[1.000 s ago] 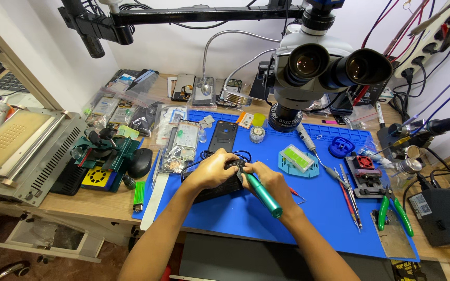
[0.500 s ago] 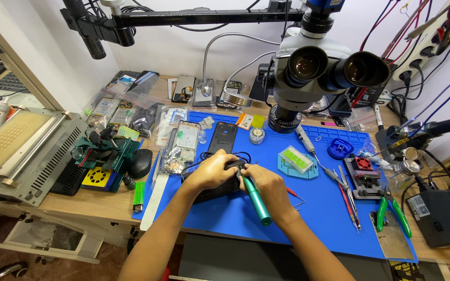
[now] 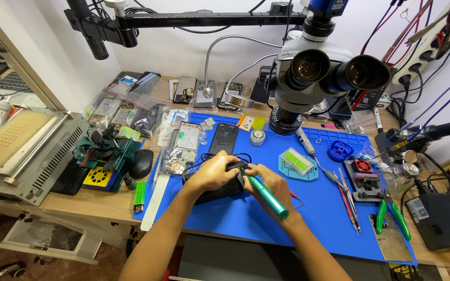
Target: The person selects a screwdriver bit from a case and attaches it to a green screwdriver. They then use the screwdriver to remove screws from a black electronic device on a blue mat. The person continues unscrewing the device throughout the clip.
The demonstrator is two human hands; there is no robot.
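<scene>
The left hand (image 3: 212, 173) pins a dark phone (image 3: 220, 188) to the blue mat (image 3: 319, 208), near centre of the table. The right hand (image 3: 272, 187), grip closed around a teal screwdriver (image 3: 266, 196), appears mid-screw work; next calls for steady tip seating.

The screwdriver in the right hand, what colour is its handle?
Teal green; the screwdriver in the right hand shows best in the head view.

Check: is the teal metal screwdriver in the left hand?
No, the right hand grips the teal metal screwdriver; the left hand steadies the black device.
</scene>
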